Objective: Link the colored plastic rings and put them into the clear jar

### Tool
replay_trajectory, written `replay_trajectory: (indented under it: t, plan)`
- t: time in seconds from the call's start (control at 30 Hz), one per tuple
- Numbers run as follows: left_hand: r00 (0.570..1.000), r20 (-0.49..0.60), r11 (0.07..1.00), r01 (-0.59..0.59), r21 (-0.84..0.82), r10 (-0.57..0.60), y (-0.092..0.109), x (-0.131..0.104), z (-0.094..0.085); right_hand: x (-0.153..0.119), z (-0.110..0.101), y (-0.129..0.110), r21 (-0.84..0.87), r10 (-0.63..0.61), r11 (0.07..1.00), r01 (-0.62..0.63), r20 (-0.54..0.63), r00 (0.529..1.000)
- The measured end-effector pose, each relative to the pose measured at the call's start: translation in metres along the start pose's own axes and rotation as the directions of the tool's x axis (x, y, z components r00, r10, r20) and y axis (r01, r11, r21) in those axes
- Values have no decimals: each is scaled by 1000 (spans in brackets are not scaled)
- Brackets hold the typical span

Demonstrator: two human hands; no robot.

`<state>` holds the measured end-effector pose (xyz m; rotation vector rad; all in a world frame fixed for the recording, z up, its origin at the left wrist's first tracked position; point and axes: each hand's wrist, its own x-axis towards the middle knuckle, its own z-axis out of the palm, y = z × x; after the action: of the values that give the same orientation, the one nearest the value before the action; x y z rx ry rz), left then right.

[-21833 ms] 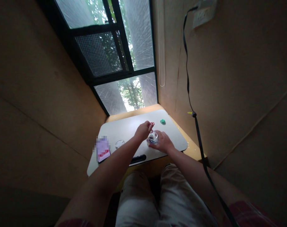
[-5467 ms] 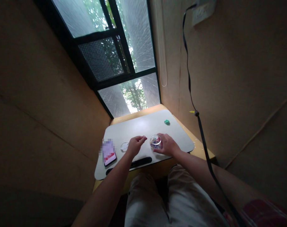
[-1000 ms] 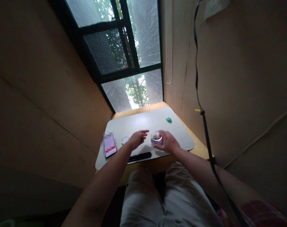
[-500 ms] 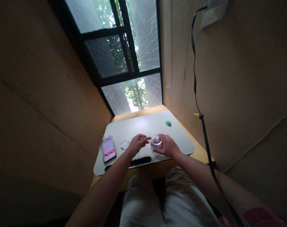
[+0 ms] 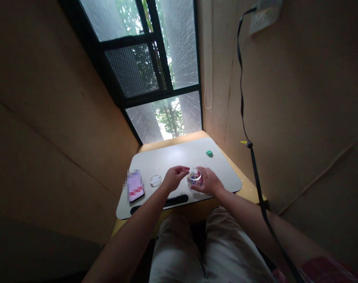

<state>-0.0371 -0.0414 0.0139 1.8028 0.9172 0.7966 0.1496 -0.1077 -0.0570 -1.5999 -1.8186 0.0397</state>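
A small clear jar (image 5: 194,179) with many-coloured little pieces inside stands on the white lap table (image 5: 167,157). Wrapped around its right side is my right hand (image 5: 208,181). My left hand (image 5: 175,176) is at the jar's left rim, its thumb and fingers pinched together. Whatever may be between those fingertips is too small to make out. Left of that hand, a clear round lid (image 5: 155,181) lies flat on the tabletop.
A phone (image 5: 135,186) with a blurred screen lies at the table's left. A small green object (image 5: 209,153) sits near the far right corner. A dark slot (image 5: 175,200) runs along the front edge. A black cord (image 5: 254,165) hangs at the right, before my right arm.
My left hand's fingers have drawn together into a pinch and moved slightly right, to the jar's rim. My right hand keeps its hold on the jar.
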Motion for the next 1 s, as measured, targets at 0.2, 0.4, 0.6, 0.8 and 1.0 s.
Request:
replay_trajectory:
  t: [0.2,0.4,0.6,0.8,1.0]
  plan:
    - [998,27,959,-69,276,64,7,1,6,1,1,0,-11,1,1000,-1,3,1000]
    - [994,33,883,-111,457,108,11,4,8,1,2,1,-16,-16,1000,16,1,1000]
    - [996,5,930,-87,358,91,5,4,8,1,1,0,-6,0,1000,0,2,1000]
    - [996,-56,997,74,15,-73,-9,1,-3,1,-1,-1,0,1,1000,-1,-1,1000]
    - [951,-195,957,197,-212,-239,-60,-9,-14,-1,1,-1,-3,-13,1000,13,-7,1000]
